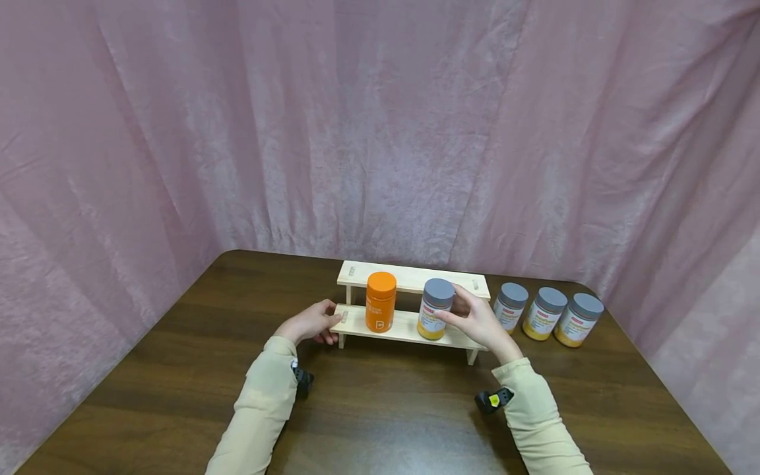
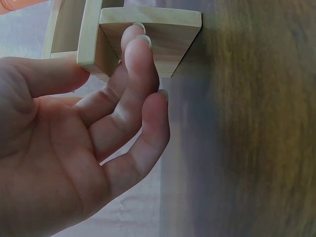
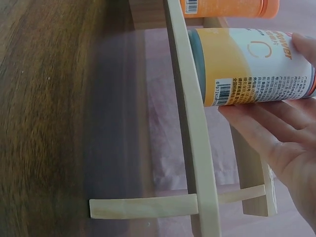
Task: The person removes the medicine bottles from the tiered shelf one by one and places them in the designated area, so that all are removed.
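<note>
A two-tier wooden shelf stands on the table. My left hand holds the left end of its lower board, thumb on the board and fingers curled by the leg. On the lower board, left of the middle, an orange supplement bottle stands upright. My right hand grips a supplement bottle with a grey lid and yellow-white label, thumb in front and fingers behind. That bottle is upright over the lower board; whether its full weight rests there I cannot tell.
To the shelf's right, three similar grey-lidded bottles stand in a row on the brown table: a near one, a middle one and an outer one. A pink curtain hangs behind the table.
</note>
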Tool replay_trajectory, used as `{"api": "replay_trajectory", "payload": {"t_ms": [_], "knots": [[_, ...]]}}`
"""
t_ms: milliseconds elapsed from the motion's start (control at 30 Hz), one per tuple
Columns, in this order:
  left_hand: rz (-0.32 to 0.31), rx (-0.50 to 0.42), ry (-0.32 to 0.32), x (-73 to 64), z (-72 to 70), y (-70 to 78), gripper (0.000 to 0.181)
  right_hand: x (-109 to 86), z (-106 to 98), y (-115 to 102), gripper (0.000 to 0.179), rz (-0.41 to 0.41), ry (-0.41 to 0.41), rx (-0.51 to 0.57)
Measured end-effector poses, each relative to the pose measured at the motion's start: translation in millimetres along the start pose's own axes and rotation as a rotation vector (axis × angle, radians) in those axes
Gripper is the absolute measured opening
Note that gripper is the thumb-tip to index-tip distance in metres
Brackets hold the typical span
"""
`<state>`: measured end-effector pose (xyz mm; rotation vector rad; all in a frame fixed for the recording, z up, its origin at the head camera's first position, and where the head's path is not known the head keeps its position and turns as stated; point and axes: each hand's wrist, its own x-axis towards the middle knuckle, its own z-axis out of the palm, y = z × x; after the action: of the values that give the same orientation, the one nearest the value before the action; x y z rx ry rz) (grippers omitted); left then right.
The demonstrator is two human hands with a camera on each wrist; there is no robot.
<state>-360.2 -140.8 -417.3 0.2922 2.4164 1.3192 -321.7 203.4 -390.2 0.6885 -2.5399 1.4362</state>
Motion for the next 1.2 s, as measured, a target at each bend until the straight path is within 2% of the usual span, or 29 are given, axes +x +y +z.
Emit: {"api": "replay_trajectory", "payload": {"t_ms": [267, 500, 633, 933, 1200], "knots": [[-0.005, 0.003, 0.004, 1.0, -1.2, -0.4, 0.037, 1.9, 1.2, 1.2, 0.061, -0.018, 0.027, -0.043], [0.006, 0.010, 0.001, 0.9, 0.8, 0.5, 0.036, -1.5, -5.8, 3.6, 0.047, -0.094, 0.086, -0.133], [0.002, 0.010, 0.006, 0.5, 1.7, 0.0, 0.035, -5.0, -13.5, 3.8, 0.043, -0.095, 0.087, -0.156], [-0.001, 0.009, 0.007, 1.9, 1.3, -1.0, 0.036, -10.3, -34.7, -1.0, 0.043, -0.036, 0.076, -0.075], [-0.005, 0.018, 0.007, 1.6, 0.5, -1.1, 0.037, -19.2, -55.1, 2.3, 0.045, -0.102, 0.138, -0.044]]}}
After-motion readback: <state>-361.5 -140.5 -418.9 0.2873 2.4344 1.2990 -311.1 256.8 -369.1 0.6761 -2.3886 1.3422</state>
